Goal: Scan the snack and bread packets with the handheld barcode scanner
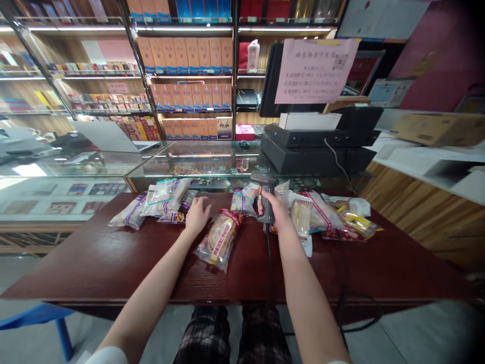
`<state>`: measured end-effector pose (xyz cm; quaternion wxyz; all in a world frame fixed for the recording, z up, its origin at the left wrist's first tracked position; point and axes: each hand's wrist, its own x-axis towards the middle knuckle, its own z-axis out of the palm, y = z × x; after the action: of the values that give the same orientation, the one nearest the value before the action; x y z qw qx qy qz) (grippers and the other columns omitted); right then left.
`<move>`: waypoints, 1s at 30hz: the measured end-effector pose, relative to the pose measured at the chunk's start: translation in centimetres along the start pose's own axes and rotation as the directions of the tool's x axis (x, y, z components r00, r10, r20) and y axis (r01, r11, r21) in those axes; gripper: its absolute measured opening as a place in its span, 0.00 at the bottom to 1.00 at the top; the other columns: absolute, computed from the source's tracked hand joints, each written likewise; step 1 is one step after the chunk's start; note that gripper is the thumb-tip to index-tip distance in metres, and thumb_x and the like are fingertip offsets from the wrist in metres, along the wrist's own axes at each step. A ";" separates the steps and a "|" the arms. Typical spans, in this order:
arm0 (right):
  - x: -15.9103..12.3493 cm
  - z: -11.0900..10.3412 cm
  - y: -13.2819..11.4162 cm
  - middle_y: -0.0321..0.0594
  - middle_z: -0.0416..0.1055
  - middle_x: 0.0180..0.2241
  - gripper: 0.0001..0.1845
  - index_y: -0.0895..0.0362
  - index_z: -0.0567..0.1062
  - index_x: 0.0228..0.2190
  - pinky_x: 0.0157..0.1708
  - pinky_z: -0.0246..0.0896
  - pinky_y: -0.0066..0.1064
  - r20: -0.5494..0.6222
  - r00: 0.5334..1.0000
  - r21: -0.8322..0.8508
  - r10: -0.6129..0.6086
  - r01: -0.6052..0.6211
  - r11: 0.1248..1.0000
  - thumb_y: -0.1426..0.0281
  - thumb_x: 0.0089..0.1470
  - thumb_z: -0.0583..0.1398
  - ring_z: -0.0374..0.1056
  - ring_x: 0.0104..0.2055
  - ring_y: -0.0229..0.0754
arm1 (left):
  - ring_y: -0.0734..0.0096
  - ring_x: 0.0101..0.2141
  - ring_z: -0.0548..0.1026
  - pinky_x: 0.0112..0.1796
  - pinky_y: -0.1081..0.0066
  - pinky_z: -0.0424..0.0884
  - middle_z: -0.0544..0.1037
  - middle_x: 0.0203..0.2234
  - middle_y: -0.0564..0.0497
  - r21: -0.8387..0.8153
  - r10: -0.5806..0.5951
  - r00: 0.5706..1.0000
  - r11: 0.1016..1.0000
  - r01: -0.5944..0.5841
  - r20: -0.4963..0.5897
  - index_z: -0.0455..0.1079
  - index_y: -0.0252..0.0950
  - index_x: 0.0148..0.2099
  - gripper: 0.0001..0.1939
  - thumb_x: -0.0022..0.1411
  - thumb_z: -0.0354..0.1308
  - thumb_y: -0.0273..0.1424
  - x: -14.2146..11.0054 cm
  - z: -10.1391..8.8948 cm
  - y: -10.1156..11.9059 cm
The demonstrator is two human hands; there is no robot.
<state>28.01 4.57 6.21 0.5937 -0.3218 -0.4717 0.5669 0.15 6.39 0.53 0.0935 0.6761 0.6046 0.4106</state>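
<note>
My right hand (277,208) is wrapped round the handle of a dark barcode scanner (267,199), held above the table with its cable hanging down. Fingers apart, my left hand (197,215) is beside a purple-and-clear snack packet (177,215); I cannot tell whether it touches it. Between my forearms lies a clear bread packet (222,236) with a red top and pink lettering. Behind the scanner is another purple-and-white packet (242,201), partly hidden. Several packets, among them a white one (161,198), are heaped on the left.
On the right of the dark red table (125,263) lie more packets (320,212), some with yellow parts. Beyond it stand a glass counter (206,154), a black cash register (314,151) and a monitor with a pink notice (316,71). A black cable (364,303) loops off the front edge.
</note>
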 end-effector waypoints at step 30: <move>-0.6 1.5 0.1 0.31 0.66 0.14 0.16 0.56 0.71 0.36 0.14 0.53 0.26 0.029 0.996 -0.017 0.080 -0.080 0.997 0.59 0.50 0.64 0.59 0.14 0.35 | 0.57 0.30 0.80 0.32 0.59 0.77 0.79 0.28 0.41 -0.795 -0.294 0.764 0.022 0.607 0.575 0.75 0.32 0.43 0.21 0.63 0.52 0.44 1.0 -3.2 0.2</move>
<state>26.66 3.74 6.50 0.5607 -0.3367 -0.4719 0.5912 -1.89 6.00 3.18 0.6934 0.2759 0.3749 0.5500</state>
